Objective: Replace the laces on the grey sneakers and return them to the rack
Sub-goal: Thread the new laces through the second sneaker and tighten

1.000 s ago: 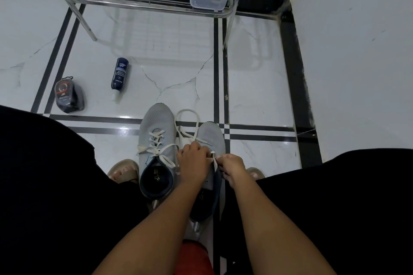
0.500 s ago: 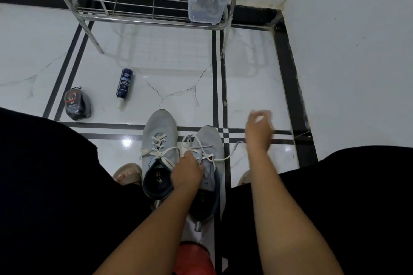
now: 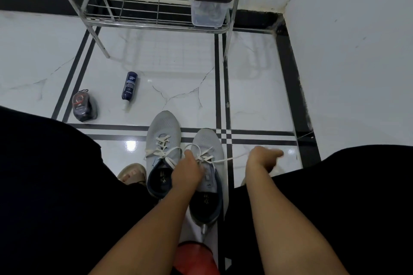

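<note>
Sneakers sat side by side on the white tiled floor (image 3: 178, 69) between the person's knees, toes pointing at the rack (image 3: 143, 18): left sneaker (image 3: 164, 131) a bit further forward, right sneaker (image 3: 207, 140) just beside it, touching or nearly so. I saw white laces on both. My left hand (image 3: 186, 169) was down on the right sneaker's tongue area, fingers curled over the crossed lace; that grip looked clamped on the lace at the eyelets, though the fingertips themselves were hidden. My right hand (image 3: 261, 158) was out to the right of the shoe, low over the floor, blurred; one strand of lace (image 3: 230, 159) ran taut from the eyelets to it, so that grip was pinched on the lace end, exact finger pose not readable. Left sneaker's lace lay loose, ends draped across its throat. Rack was metal wire, well apart from the shoes at the far wall, with a clear plastic box (image 3: 207, 11) with a dark lid on the right end of its low shelf. Dark blue bottle (image 3: 129, 86) lay on its side on the floor left of the shoes; a small dark pouch-like item (image 3: 83, 105) sat further left, near the black tile stripes. Sandalled toes (image 3: 131, 174) showed beside the left sneaker. Something red (image 3: 194, 257) sat at the bottom edge, between the forearms; could not tell what.
</note>
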The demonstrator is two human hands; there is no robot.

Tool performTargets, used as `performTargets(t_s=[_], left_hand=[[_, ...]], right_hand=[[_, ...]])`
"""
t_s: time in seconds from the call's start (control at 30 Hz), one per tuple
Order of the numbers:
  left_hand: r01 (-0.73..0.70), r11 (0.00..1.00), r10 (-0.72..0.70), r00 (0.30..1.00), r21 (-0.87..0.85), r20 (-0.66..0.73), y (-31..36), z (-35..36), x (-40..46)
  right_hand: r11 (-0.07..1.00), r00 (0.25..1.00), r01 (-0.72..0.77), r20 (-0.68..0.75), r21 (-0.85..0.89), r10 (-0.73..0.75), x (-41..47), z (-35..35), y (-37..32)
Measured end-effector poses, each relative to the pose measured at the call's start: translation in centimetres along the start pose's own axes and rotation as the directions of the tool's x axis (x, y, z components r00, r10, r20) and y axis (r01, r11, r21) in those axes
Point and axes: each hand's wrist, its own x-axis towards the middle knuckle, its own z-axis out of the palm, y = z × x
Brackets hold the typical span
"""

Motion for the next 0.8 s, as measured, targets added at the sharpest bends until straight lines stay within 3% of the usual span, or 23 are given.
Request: performTargets(t_s=[0.1,0.2,0.27,0.37,0.43,0.5,0.57,0.6,0.63,0.67,0.7,0.77,0.8], left_hand=[[0.001,0.995,-0.008,0.998,-0.102,-0.068,-0.2,-0.3,0.5],[-0.019,1.000,0.019,0.998,0.009,0.054,-0.5,-0.7,1.8],[-0.014,0.997,0.005,0.992,0.070,0.127,-0.6,-0.8,2.4],[-0.007,0.995,-0.010,0.986,0.098,0.165,-0.9,-1.0,3.4],[0.201,0.964,-0.166,0.967,-0.176,0.193,-0.9,-2.4,4.5],[0.356,0.705,-0.338,0.929,-0.613,0.150,-0.9,-4.8,5.7],[0.237,0.318,-0.503,0.863,-0.918,0.049,-0.9,-7.6,5.9],[0.178,0.269,-0.581,0.814,-0.947,-0.012,-0.9,-8.5,5.9],[0.172,0.363,-0.621,0.778,-0.916,-0.100,-0.6,-8.9,5.5],[0.203,0.524,-0.599,0.778,-0.827,-0.188,-0.2,-8.6,4.9],[0.185,0.681,-0.504,0.821,-0.708,-0.270,0.3,-7.8,4.1],[0.046,0.922,-0.162,0.948,-0.385,-0.274,0.9,-5.1,3.0],[-0.044,0.979,0.003,0.980,-0.201,-0.201,0.9,-3.6,2.6]], right_hand=[[0.879,0.909,0.331,0.365,-0.344,-0.200,-1.6,1.7,2.3],[0.729,0.742,0.518,0.659,-0.448,-0.122,-2.0,3.1,4.7],[0.662,0.710,0.577,0.695,-0.479,-0.116,-1.9,3.6,5.3],[0.672,0.730,0.554,0.674,-0.491,-0.109,-1.4,3.8,5.1],[0.677,0.747,0.527,0.660,-0.514,-0.081,-1.1,3.9,5.1],[0.674,0.761,0.507,0.647,-0.537,-0.057,-1.1,3.8,5.0],[0.675,0.759,0.500,0.650,-0.543,-0.039,-1.0,3.9,5.0],[0.672,0.757,0.502,0.652,-0.544,-0.037,-1.0,4.0,5.0],[0.669,0.757,0.504,0.653,-0.547,-0.036,-1.0,4.0,4.9],[0.665,0.757,0.507,0.652,-0.549,-0.039,-1.1,4.0,4.8],[0.660,0.758,0.509,0.651,-0.552,-0.041,-1.1,4.0,4.8],[0.651,0.757,0.518,0.652,-0.555,-0.047,-1.3,4.0,4.7],[0.649,0.756,0.522,0.652,-0.554,-0.051,-1.4,3.9,4.7]])
